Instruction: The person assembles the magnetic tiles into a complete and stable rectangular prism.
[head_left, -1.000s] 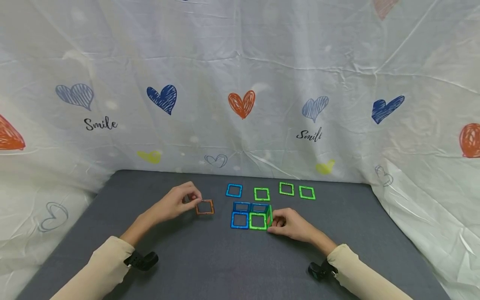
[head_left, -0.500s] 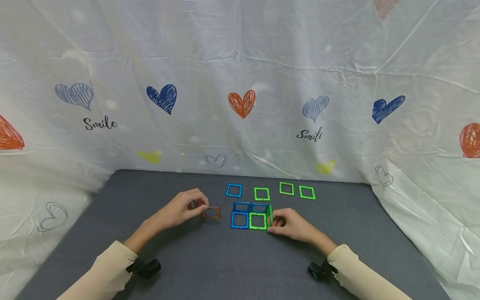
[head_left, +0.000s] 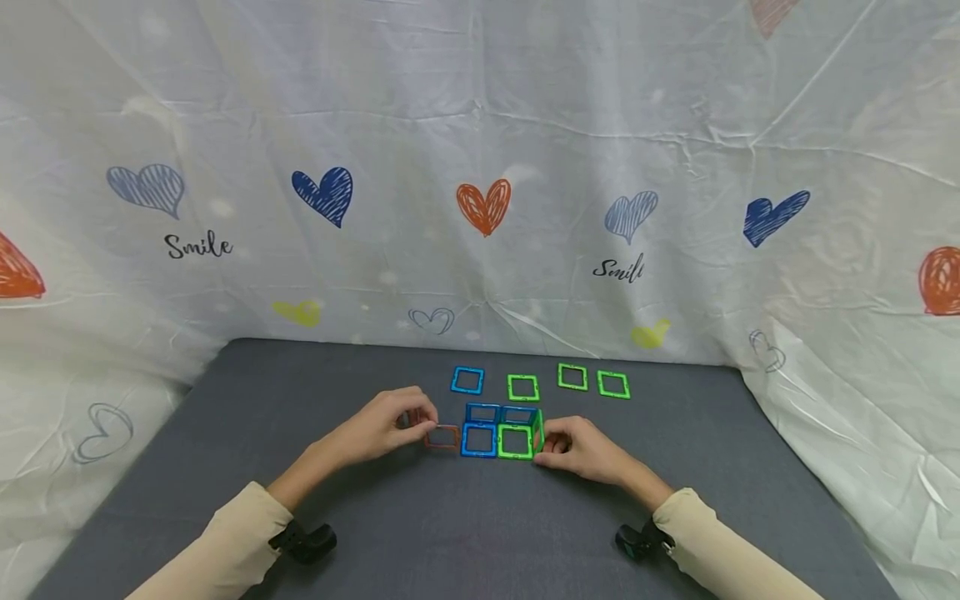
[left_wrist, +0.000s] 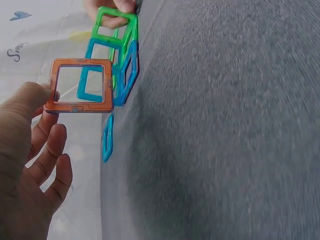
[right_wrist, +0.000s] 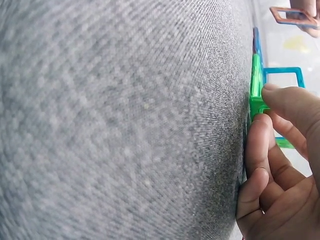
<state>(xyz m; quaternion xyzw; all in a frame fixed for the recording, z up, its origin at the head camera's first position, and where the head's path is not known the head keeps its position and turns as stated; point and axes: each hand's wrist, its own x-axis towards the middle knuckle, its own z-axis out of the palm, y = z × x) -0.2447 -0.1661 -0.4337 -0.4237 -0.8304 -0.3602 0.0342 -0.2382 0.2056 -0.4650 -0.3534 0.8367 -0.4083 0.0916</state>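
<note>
I hold the orange square (left_wrist: 79, 107) pinched by its edge between the thumb and fingers of my left hand (head_left: 390, 423), raised off the table and just to the left of the joined squares, with a small gap between. Nearest it lies the flat blue square (head_left: 479, 454), joined to the flat green square (head_left: 515, 456) on its right. Along their far edges stand 2 upright blue squares (head_left: 483, 407), side by side, and at the right end stands the upright green square (head_left: 539, 432). My right hand (head_left: 581, 452) pinches that upright green square from the outer side, fingers curled. Beyond the joined squares, 1 loose blue square (head_left: 467, 392) and 3 loose green squares (head_left: 522, 399) lie apart on the dark grey table (head_left: 450, 525). I wear cream sleeves (head_left: 217, 546) and a black device (head_left: 307, 545) at each wrist. Behind the table hangs a white cloth (head_left: 405, 100), creased, printed with blue, orange and yellow hearts and, in 2 places, black lettering (head_left: 198, 246).
</note>
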